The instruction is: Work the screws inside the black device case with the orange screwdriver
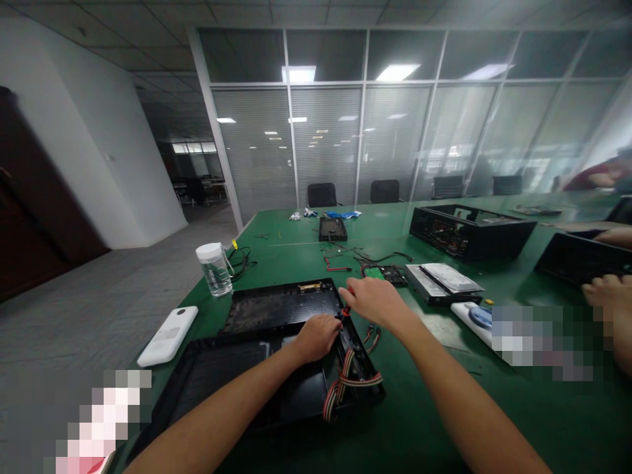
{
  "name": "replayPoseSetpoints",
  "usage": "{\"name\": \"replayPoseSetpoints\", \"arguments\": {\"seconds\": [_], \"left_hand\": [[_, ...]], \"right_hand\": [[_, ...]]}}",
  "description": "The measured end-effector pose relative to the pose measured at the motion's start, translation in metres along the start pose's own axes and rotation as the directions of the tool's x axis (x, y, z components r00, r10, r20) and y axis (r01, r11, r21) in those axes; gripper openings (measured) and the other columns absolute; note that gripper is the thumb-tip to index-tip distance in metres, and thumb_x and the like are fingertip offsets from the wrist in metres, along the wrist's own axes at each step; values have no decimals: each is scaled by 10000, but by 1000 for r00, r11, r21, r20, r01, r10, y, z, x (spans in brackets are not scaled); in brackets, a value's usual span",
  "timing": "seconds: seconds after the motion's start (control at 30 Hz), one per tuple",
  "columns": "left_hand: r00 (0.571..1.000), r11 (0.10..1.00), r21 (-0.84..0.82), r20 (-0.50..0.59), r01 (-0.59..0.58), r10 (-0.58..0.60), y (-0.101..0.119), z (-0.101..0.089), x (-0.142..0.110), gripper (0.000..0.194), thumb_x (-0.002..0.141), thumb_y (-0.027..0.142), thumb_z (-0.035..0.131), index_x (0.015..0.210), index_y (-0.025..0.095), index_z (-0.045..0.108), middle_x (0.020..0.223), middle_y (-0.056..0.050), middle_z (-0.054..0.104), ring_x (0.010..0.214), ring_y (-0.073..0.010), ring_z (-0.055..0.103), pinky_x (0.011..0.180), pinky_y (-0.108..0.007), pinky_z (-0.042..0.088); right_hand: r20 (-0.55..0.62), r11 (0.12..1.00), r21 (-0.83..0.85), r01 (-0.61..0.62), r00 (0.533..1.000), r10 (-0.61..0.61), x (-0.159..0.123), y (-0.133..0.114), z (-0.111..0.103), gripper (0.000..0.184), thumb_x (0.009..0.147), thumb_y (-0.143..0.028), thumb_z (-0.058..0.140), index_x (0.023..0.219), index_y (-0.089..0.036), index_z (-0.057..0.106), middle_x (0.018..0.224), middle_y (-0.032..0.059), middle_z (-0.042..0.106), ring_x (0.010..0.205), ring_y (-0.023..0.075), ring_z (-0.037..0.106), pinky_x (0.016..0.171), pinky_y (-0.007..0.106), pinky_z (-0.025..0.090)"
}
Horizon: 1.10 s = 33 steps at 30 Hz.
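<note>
A black device casing [232,388] lies open on the table in front of me, with its black lid or second half [281,309] just beyond it. My right hand [372,299] is closed around a red and black handle, which looks like a screwdriver [345,313], pointing down into the casing's right side. Close to its lower end, my left hand [318,334] rests over the casing with fingers pinched together; what is between them is hidden. A bundle of striped ribbon cable [348,382] loops over the casing's right edge.
Left are a clear bottle [215,273] and a white power bank [168,336]. Beyond my right hand lie a circuit board [378,273], metal drives [442,283] and a large black chassis [469,230]. Another person's hand [609,296] is at the right, beside a black panel [582,260].
</note>
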<state>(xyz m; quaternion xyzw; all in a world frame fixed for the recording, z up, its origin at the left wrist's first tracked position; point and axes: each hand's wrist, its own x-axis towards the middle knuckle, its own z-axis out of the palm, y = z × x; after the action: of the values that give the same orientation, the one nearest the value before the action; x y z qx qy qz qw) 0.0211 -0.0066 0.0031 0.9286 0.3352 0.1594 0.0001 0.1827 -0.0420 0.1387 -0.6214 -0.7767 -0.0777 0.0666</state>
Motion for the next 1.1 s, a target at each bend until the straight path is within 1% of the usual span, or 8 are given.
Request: {"name": "replayPoseSetpoints", "arguments": {"seconds": [0.33, 0.5, 0.67, 0.77, 0.87, 0.93, 1.03, 1.1], "left_hand": [[1000, 1000, 3, -1, 0, 0, 1, -1, -1, 116, 862, 171, 418, 924, 162, 515, 903, -60, 581, 878, -187, 536, 814, -307, 415], [1000, 1000, 4, -14, -21, 21, 0, 0, -2, 119, 868, 174, 413, 930, 161, 514, 908, -60, 582, 884, -186, 538, 817, -301, 416], [1000, 1000, 27, 1, 4, -4, 2, -3, -3, 134, 875, 182, 412, 956, 162, 517, 925, -62, 585, 895, -188, 543, 818, -302, 418], [1000, 999, 46, 8, -2, 1, 3, -6, -3, 156, 880, 199, 409, 980, 163, 523, 923, -60, 590, 876, -190, 548, 801, -302, 425], [1000, 999, 31, 7, -14, 14, 4, -7, -4, 155, 869, 186, 422, 971, 174, 538, 917, -51, 593, 867, -185, 549, 800, -297, 425], [1000, 1000, 6, -11, 0, 0, 4, -6, -5, 155, 857, 167, 435, 961, 171, 549, 913, -51, 596, 869, -182, 548, 808, -296, 423], [997, 997, -74, -63, 27, -32, 6, -6, -5, 161, 841, 141, 450, 948, 162, 568, 907, -55, 603, 872, -176, 547, 819, -291, 420], [994, 987, -159, -98, 35, -51, 7, -11, -3, 154, 836, 136, 460, 919, 157, 588, 892, -56, 612, 863, -167, 551, 814, -277, 421]], "right_hand": [[-11, 1000, -18, -16, 1000, 15, -6, -7, -4, 482, 891, -480, 252, 905, -144, 597, 875, 158, 658, 836, 260, 616, 694, 321, 390], [43, 980, 82, 180, 982, -184, -8, -2, -3, 353, 893, -399, 301, 1022, -195, 559, 846, 77, 666, 784, 199, 616, 656, 266, 366], [-98, 993, -7, 120, 988, -120, -8, 6, 8, 442, 903, -436, 257, 798, -174, 598, 753, 97, 649, 719, 201, 606, 629, 271, 356], [-177, 958, 190, 216, 967, -183, -23, 31, 33, 375, 892, -417, 307, 777, -187, 579, 655, 44, 605, 641, 167, 572, 609, 259, 355], [-204, 750, 630, 203, 974, -93, -43, 69, 75, 346, 860, -466, 371, 766, -189, 557, 627, 8, 553, 594, 139, 525, 566, 245, 368], [-99, 410, 912, 19, 979, 177, -51, 92, 104, 382, 853, -514, 338, 785, -190, 531, 502, -42, 428, 429, 109, 401, 419, 223, 308], [52, -124, 992, -4, 919, 390, -50, 113, 128, 328, 810, -522, 404, 786, -208, 496, 537, -55, 413, 371, 76, 296, 329, 197, 244], [66, -283, 957, 62, 905, 419, -46, 116, 130, 289, 768, -495, 501, 822, -211, 508, 679, -18, 509, 422, 68, 362, 337, 188, 299]]}}
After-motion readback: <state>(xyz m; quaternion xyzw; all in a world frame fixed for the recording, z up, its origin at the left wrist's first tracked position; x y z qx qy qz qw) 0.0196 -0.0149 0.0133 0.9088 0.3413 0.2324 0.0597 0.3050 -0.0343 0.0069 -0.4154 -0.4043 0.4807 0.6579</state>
